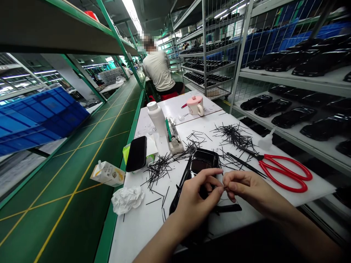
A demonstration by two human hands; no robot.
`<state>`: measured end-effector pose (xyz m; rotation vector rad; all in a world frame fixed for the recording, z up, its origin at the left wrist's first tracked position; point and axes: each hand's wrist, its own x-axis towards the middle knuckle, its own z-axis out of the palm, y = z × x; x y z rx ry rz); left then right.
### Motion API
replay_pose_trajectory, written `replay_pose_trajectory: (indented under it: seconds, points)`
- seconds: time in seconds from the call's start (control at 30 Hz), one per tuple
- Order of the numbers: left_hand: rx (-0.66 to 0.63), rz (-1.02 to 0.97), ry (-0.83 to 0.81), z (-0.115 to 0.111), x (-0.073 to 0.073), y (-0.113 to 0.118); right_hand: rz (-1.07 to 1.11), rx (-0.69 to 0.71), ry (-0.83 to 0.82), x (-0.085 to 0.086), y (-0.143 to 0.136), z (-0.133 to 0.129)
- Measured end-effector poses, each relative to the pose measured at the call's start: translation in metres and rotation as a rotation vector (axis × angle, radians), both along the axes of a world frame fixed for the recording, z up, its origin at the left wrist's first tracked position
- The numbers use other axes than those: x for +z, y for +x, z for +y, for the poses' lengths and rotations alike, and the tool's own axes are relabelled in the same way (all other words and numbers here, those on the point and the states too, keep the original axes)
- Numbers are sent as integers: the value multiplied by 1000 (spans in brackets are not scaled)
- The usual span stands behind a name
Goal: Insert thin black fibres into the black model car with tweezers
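A glossy black model car (204,159) lies on the white table, with a flat black part like an open door (229,208) sticking out on its right. My left hand (201,191) is over the car, thumb and fingers closed in a pinch. Close beside it, my right hand (245,188) pinches too, its fingertips nearly meeting those of the left. Something small and dark shows between the fingertips; it is too small to name. Thin black strips (159,170) are scattered left of the car, and another pile of strips (234,135) lies beyond it.
Red-handled scissors (285,171) rest right of my hands. Behind the car stand a white bottle (157,117) and a pink-lidded mug (195,106). A phone (136,153), crumpled tissue (127,200) and drink carton (108,173) sit left, by the green conveyor (79,171). Racks of model cars (293,113) line the right.
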<state>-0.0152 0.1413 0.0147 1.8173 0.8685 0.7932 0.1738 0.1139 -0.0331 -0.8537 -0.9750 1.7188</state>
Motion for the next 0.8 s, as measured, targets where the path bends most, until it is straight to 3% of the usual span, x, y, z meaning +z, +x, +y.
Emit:
replay_pose_trajectory:
  seconds: [0.8]
  points:
    - [-13, 71, 88, 2, -3, -1, -123, 21, 40, 3, 1, 0]
